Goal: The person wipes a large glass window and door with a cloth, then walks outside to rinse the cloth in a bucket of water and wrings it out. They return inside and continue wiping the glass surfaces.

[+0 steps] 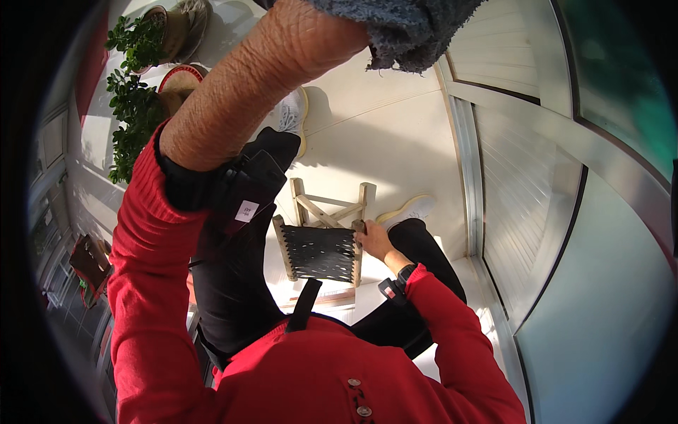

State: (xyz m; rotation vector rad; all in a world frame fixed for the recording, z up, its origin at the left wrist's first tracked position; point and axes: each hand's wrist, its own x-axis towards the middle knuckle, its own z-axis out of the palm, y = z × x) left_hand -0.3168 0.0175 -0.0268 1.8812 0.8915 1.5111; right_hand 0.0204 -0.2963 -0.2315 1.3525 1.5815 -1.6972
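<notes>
My left arm reaches up across the view, and the heel of my left hand (pixel 344 32) meets a frayed grey cloth (pixel 413 32) at the top edge. That cloth covers the hand and hides its fingers. Lower down, my right hand (pixel 375 239) grips the right end of a small folding stool (pixel 318 253) with a wooden frame and a black woven seat. The stool stands between my legs, its crossed wooden legs showing beyond the seat.
Sliding door panels with metal frames (pixel 474 175) run along the right. Potted green plants (pixel 132 122) stand at upper left. My white shoes (pixel 290 114) rest on the pale tiled floor (pixel 381 132), either side of the stool. A brown bag-like item (pixel 90 265) is at far left.
</notes>
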